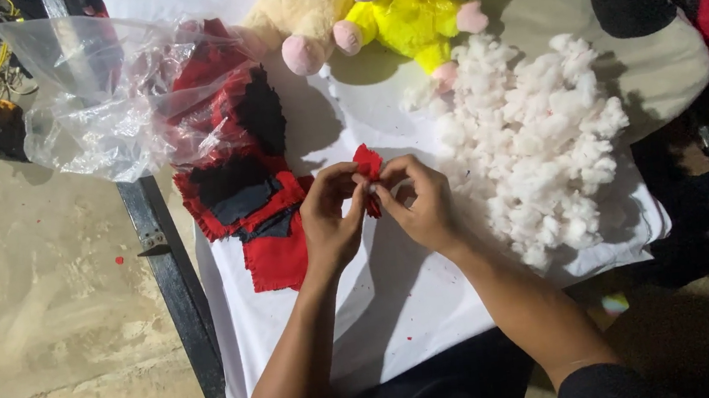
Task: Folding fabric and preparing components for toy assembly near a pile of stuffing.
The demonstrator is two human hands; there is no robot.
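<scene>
Both hands meet above the middle of the counter point(401, 308), which is covered by a white sheet. The left hand point(330, 219) and the right hand point(421, 205) pinch a small red fabric piece point(368, 164) between closed fingers point(360, 197), thumbs and forefingers pressed on it. To work it well, I think the grip should stay near the frayed edge and the cloth stay taut. A pile of red and black cloth pieces point(245, 197) lies toward the left edge, white stuffing point(541, 135) toward the right.
</scene>
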